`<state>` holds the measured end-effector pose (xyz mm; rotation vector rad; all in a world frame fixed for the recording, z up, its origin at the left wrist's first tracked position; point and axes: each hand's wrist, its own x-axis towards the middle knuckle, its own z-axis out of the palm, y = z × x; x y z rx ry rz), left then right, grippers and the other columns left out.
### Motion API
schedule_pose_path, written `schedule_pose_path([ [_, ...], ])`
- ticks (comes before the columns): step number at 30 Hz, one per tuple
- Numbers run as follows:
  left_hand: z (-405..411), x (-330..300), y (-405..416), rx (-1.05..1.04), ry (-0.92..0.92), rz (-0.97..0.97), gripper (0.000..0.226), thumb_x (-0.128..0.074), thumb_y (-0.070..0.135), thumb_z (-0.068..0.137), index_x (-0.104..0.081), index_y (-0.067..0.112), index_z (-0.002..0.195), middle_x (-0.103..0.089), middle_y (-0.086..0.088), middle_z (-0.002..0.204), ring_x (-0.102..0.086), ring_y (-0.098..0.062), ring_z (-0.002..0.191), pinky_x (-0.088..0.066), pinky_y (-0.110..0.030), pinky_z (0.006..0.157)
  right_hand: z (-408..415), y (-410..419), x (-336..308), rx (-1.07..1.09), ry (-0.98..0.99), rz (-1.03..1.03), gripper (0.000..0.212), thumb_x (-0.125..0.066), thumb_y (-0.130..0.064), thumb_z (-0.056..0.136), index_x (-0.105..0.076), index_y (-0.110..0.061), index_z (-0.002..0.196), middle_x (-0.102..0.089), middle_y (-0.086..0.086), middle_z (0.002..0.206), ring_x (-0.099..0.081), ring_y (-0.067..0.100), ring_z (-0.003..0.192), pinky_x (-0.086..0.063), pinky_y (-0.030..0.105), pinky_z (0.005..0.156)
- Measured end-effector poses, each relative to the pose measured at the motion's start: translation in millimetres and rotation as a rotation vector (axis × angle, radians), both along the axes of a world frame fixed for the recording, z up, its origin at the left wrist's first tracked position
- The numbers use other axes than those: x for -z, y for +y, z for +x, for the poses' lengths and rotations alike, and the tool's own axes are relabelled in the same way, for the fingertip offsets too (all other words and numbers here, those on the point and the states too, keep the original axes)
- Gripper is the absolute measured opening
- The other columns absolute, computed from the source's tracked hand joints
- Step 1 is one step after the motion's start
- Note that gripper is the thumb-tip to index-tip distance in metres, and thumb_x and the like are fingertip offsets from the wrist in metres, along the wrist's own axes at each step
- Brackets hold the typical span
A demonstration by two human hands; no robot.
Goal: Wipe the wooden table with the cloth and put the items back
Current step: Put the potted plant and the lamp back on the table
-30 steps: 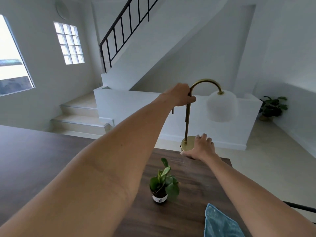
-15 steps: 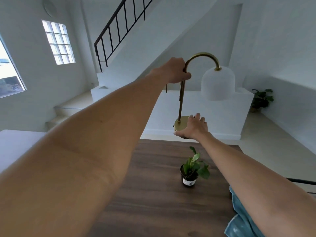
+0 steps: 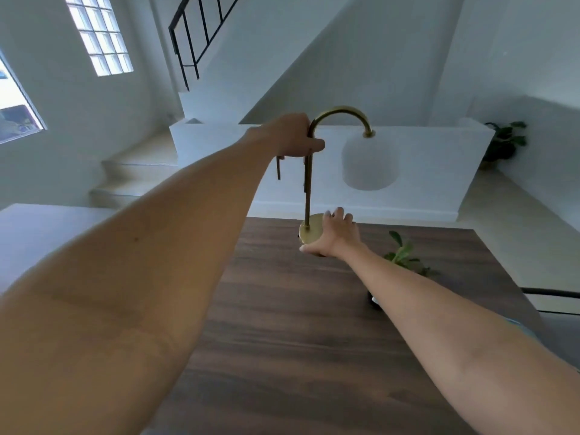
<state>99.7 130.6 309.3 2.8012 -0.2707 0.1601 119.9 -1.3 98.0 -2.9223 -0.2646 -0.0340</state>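
Note:
A brass lamp (image 3: pixel 308 186) with a curved neck and a white shade (image 3: pixel 369 161) is held over the far edge of the dark wooden table (image 3: pixel 282 324). My left hand (image 3: pixel 293 136) grips the top of its stem. My right hand (image 3: pixel 334 235) clasps its round base. A small potted plant (image 3: pixel 403 257) stands on the table to the right, its pot mostly hidden behind my right forearm. A sliver of the blue cloth (image 3: pixel 518 328) shows past that forearm at the right edge.
A white half wall (image 3: pixel 433 171) runs behind the table's far edge. Stairs (image 3: pixel 135 180) with a black railing rise at the back left. A large potted plant (image 3: pixel 503 142) sits on the floor at the back right. A black bar (image 3: pixel 552 293) juts in at the right.
The view has swung left and down, so the plant and cloth now sit further right. Both hands keep their grip on the lamp, whose base now hangs nearer the table's far edge.

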Motion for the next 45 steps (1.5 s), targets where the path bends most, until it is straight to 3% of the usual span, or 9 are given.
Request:
schedule_pose_path([
  [3, 2.5, 24.6, 17.9, 0.003, 0.036, 0.027, 0.035, -0.059, 0.036, 0.092, -0.055, 0.014, 0.065, -0.056, -0.002, 0.067, -0.056, -0.018, 0.060, -0.049, -0.031, 0.059, -9.2, 16.3, 21.0, -0.005, 0.033, 0.008, 0.121, -0.071, -0.079, 0.063, -0.034, -0.004, 0.150, -0.038, 0.014, 0.142, -0.042, 0.035, 0.128, -0.041, 0.043, 0.105],
  [7, 8.3, 58.8, 40.0, 0.049, 0.092, 0.029, 0.035, -0.059, 0.034, 0.093, -0.052, 0.016, 0.063, -0.054, -0.002, 0.065, -0.050, -0.016, 0.057, -0.036, -0.025, 0.055, -22.7, 35.4, 47.1, 0.014, 0.101, 0.004, 0.123, -0.073, -0.076, 0.062, -0.029, -0.006, 0.153, -0.036, 0.013, 0.143, -0.040, 0.035, 0.129, -0.041, 0.043, 0.105],
  [14, 16.9, 98.0, 51.3, 0.144, 0.195, 0.037, 0.025, -0.059, 0.036, 0.088, -0.061, 0.014, 0.076, -0.059, -0.002, 0.072, -0.056, -0.019, 0.064, -0.044, -0.031, 0.061, -38.8, 48.4, 80.9, 0.081, 0.177, 0.020, 0.125, -0.075, -0.075, 0.065, -0.025, -0.006, 0.156, -0.035, 0.013, 0.149, -0.041, 0.035, 0.133, -0.042, 0.043, 0.106],
  [21, 26.6, 121.7, 49.8, 0.153, 0.173, 0.013, 0.039, -0.058, 0.035, 0.091, -0.044, 0.016, 0.060, -0.046, 0.000, 0.061, -0.043, -0.016, 0.052, -0.038, -0.030, 0.058, -38.2, 48.0, 95.6, 0.110, 0.237, 0.025, 0.126, -0.077, -0.072, 0.066, -0.022, -0.005, 0.157, -0.033, 0.013, 0.151, -0.040, 0.035, 0.135, -0.042, 0.042, 0.107],
  [30, 24.0, 146.6, 39.2, 0.105, 0.116, 0.014, 0.048, -0.055, 0.043, 0.096, -0.045, 0.014, 0.059, -0.048, -0.001, 0.061, -0.047, -0.018, 0.054, -0.033, -0.028, 0.051, -37.6, 32.6, 115.4, 0.095, 0.282, -0.001, 0.125, -0.076, -0.072, 0.069, -0.018, -0.005, 0.158, -0.030, 0.015, 0.154, -0.037, 0.036, 0.137, -0.040, 0.044, 0.110],
  [36, 22.5, 153.7, 36.9, 0.075, 0.080, 0.020, 0.055, -0.051, 0.052, 0.096, -0.043, 0.014, 0.059, -0.048, -0.001, 0.062, -0.049, -0.020, 0.056, -0.034, -0.029, 0.052, -37.5, 28.5, 121.6, 0.087, 0.303, 0.026, 0.121, -0.073, -0.075, 0.069, -0.020, -0.013, 0.158, -0.029, 0.011, 0.155, -0.036, 0.034, 0.138, -0.037, 0.044, 0.112],
  [40, 16.8, 164.0, 35.5, 0.079, 0.009, -0.005, 0.052, -0.050, 0.051, 0.098, -0.051, 0.011, 0.065, -0.051, -0.001, 0.065, -0.054, -0.021, 0.062, -0.038, -0.030, 0.056, -41.1, 26.5, 124.9, 0.073, 0.331, 0.019, 0.115, -0.070, -0.073, 0.075, -0.017, -0.015, 0.159, -0.015, 0.012, 0.165, -0.025, 0.036, 0.147, -0.029, 0.046, 0.119],
  [43, 11.3, 170.7, 37.3, 0.115, -0.053, -0.002, 0.044, -0.049, 0.048, 0.099, -0.062, 0.008, 0.090, -0.051, -0.005, 0.092, -0.055, -0.025, 0.088, -0.046, -0.035, 0.074, -44.5, 24.1, 123.9, 0.048, 0.345, -0.041, 0.112, -0.065, -0.073, 0.080, -0.013, -0.015, 0.160, -0.006, 0.013, 0.168, -0.018, 0.037, 0.152, -0.024, 0.047, 0.122],
  [45, 5.2, 175.1, 39.8, 0.115, -0.107, 0.030, 0.042, -0.047, 0.048, 0.099, -0.060, 0.009, 0.110, -0.049, -0.009, 0.109, -0.051, -0.027, 0.103, -0.046, -0.039, 0.087, -47.1, 21.2, 120.5, 0.028, 0.336, -0.089, 0.108, -0.060, -0.072, 0.084, -0.013, -0.013, 0.161, -0.004, 0.014, 0.169, -0.013, 0.036, 0.154, -0.021, 0.048, 0.123],
])
